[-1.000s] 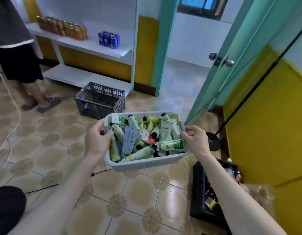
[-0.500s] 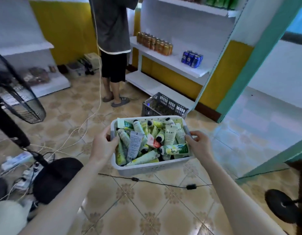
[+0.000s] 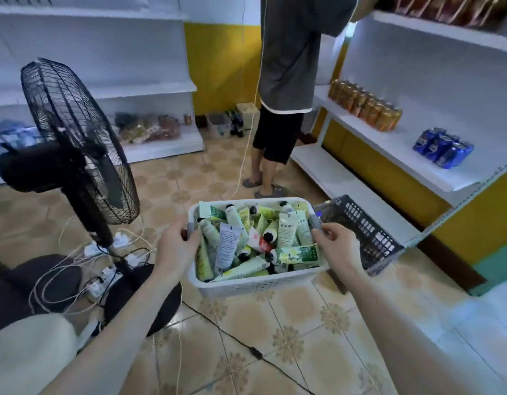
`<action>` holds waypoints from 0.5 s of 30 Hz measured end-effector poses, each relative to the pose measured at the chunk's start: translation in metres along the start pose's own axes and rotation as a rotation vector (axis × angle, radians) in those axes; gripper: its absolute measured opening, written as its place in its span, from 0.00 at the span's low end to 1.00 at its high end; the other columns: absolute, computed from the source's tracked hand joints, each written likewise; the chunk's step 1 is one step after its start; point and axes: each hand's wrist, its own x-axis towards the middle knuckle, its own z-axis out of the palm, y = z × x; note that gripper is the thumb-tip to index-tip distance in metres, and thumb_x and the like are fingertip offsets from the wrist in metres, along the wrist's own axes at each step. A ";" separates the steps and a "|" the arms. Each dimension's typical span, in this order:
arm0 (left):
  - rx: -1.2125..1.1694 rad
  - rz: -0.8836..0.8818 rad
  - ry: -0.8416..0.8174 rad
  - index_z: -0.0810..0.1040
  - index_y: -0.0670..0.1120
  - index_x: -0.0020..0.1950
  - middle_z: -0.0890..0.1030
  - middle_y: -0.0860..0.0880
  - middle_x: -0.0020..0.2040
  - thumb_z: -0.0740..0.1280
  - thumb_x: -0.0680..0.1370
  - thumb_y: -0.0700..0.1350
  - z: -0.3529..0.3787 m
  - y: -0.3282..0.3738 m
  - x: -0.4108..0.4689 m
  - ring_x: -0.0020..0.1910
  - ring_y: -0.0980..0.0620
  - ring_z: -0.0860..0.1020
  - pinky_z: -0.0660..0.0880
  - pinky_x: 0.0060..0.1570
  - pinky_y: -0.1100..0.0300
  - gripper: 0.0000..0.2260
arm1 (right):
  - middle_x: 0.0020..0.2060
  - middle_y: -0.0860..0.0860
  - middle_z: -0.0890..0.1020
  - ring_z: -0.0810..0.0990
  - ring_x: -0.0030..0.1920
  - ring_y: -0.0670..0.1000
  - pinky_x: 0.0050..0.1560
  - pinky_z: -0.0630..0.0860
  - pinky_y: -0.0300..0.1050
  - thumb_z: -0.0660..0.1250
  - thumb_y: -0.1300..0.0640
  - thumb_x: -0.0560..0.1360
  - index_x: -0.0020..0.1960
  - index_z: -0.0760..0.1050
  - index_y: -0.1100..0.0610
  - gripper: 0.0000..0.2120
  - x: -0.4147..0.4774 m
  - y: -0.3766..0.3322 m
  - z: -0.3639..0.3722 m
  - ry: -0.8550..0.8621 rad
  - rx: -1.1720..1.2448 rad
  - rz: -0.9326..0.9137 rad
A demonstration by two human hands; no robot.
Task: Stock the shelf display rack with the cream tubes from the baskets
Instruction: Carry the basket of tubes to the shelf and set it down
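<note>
Head view: both hands grip white basket (image 3: 255, 285) heaped with cream tubes (image 3: 246, 240).

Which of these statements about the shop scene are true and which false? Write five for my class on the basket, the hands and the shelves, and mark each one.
1. The left hand and the right hand grip opposite sides of the white basket. True.
2. The white basket is empty. False: it is full of cream tubes.
3. A black standing fan stands to the left of the basket. True.
4. The blue cans lie in the basket among the tubes. False: they stand on a white shelf on the right.
5. Another person stands at the shelves beyond the basket. True.
</note>
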 end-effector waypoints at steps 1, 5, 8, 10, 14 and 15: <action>0.002 -0.006 0.017 0.76 0.47 0.60 0.80 0.45 0.46 0.62 0.79 0.38 0.002 0.003 0.010 0.46 0.45 0.78 0.74 0.42 0.54 0.11 | 0.39 0.49 0.78 0.75 0.40 0.48 0.43 0.70 0.43 0.67 0.56 0.75 0.53 0.79 0.60 0.10 0.015 -0.004 0.003 -0.013 0.006 -0.010; 0.009 -0.046 0.091 0.76 0.48 0.56 0.79 0.47 0.44 0.62 0.79 0.39 0.007 0.010 0.048 0.44 0.46 0.77 0.75 0.45 0.51 0.08 | 0.39 0.49 0.78 0.75 0.41 0.48 0.43 0.69 0.42 0.67 0.55 0.75 0.54 0.79 0.60 0.11 0.069 -0.016 0.021 -0.060 0.003 -0.046; 0.029 -0.059 0.149 0.77 0.43 0.58 0.79 0.43 0.45 0.63 0.78 0.38 0.010 0.014 0.077 0.45 0.43 0.77 0.75 0.46 0.48 0.10 | 0.40 0.50 0.78 0.75 0.41 0.49 0.42 0.71 0.43 0.66 0.55 0.75 0.55 0.79 0.60 0.11 0.106 -0.026 0.037 -0.102 -0.005 -0.071; 0.032 -0.072 0.181 0.76 0.41 0.59 0.78 0.44 0.45 0.63 0.78 0.37 0.012 0.014 0.100 0.43 0.46 0.75 0.73 0.42 0.53 0.10 | 0.39 0.49 0.78 0.76 0.40 0.49 0.43 0.74 0.45 0.66 0.55 0.75 0.54 0.79 0.60 0.11 0.130 -0.034 0.050 -0.125 -0.003 -0.081; 0.006 -0.075 0.234 0.76 0.45 0.62 0.76 0.54 0.41 0.63 0.78 0.37 0.016 0.010 0.156 0.42 0.51 0.76 0.71 0.37 0.60 0.13 | 0.38 0.48 0.78 0.77 0.40 0.48 0.46 0.78 0.47 0.66 0.55 0.75 0.53 0.79 0.59 0.10 0.186 -0.050 0.083 -0.159 -0.001 -0.111; -0.011 -0.076 0.239 0.75 0.46 0.63 0.75 0.57 0.41 0.63 0.78 0.37 0.016 0.008 0.171 0.43 0.51 0.77 0.72 0.37 0.60 0.14 | 0.37 0.46 0.78 0.77 0.39 0.46 0.43 0.77 0.44 0.66 0.55 0.75 0.53 0.79 0.59 0.09 0.201 -0.055 0.092 -0.164 -0.002 -0.120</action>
